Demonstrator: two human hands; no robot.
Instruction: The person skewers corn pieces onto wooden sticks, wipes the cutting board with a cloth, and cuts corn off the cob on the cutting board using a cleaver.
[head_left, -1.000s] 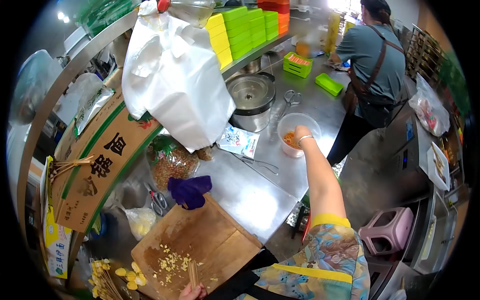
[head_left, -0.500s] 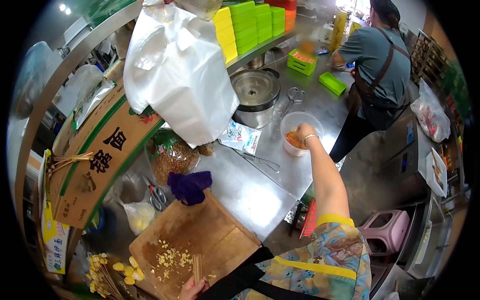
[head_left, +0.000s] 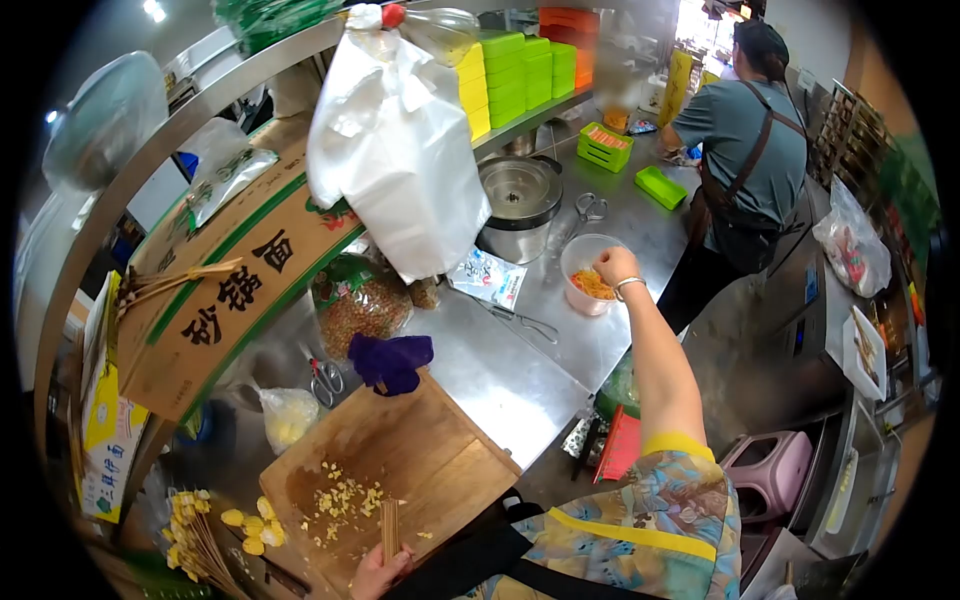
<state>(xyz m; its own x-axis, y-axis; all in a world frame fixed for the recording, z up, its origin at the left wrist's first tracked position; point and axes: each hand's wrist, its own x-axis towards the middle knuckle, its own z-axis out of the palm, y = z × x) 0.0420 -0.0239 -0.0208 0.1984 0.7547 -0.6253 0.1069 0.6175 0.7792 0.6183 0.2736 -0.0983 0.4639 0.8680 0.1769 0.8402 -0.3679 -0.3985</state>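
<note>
My left hand (head_left: 380,572) is wrapped round a bundle of thin wooden skewers (head_left: 390,525) at the near edge of a wooden cutting board (head_left: 430,450). Chopped yellow bits (head_left: 340,500) lie scattered on the board beside it. Stretched forward, my right hand (head_left: 614,265) is over a translucent plastic tub (head_left: 572,255) with orange food pieces (head_left: 592,284) in it. Its fingers are bent together; what they hold, if anything, is hidden.
Behind the board lies a purple cloth (head_left: 392,362); scissors (head_left: 325,380) are left of it. A lidded metal pot (head_left: 520,195) and tongs (head_left: 525,322) stand near the tub. Yellow-tipped skewers (head_left: 195,520) lie at left. A co-worker (head_left: 750,150) stands at back right.
My right hand has risen a little from the food in the tub. The left hand still grips the skewers. The view has shifted slightly.
</note>
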